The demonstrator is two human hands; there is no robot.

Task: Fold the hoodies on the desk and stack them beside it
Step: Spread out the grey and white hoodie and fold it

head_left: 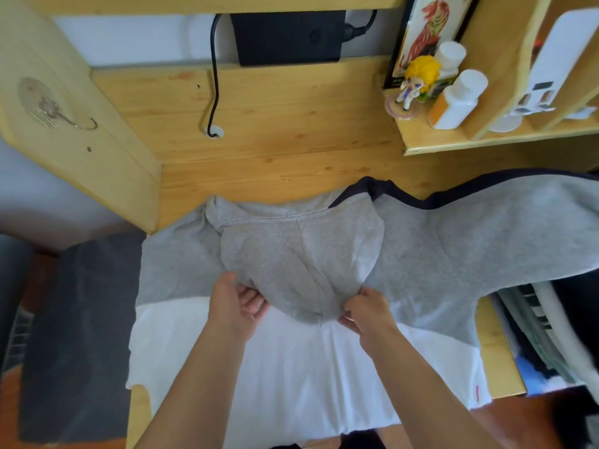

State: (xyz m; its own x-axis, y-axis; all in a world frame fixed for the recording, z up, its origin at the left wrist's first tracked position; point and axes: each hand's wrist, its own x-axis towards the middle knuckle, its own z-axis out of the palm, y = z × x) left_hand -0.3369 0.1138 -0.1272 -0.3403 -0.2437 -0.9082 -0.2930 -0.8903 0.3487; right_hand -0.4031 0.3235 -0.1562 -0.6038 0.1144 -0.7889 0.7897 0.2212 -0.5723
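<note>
- Head view, looking down on a pine bench [291, 131]; one garment in work, both hands engaged.
- Hoodie [437, 254], count one: grey upper body with a white lower half, lying flat and filling the bench from its 9 o'clock edge to its 3 o'clock edge. A dark-trimmed sleeve runs off toward 3 o'clock, not yet folded in by my reading.
- Hood [298, 254], count one: turned down over the chest toward 6 o'clock, most likely so the garment makes a flat rectangle before the sides are folded.
- Left hand [233, 306], count one: fingers curled under the hood's lower edge at its 7 o'clock corner, pinching the cloth.
- Right hand [366, 312], count one: pinching the same edge at its 5 o'clock corner. The two grips sit apart, apparently to draw the hood taut and smooth.
- Dark cushion or mat [81, 335], count one: just beside the bench at 9 o'clock; possibly the stacking spot, though I cannot tell.
- Shelf [486, 140] at 2 o'clock: two white-capped bottles [457, 98] and one yellow-haired figurine [418, 82], well apart from the work.
- Black cable [214, 76], count one: drops through a hole in the bench at 11 o'clock.
- Folded stack: none visible; the task looks to be at an early stage.
</note>
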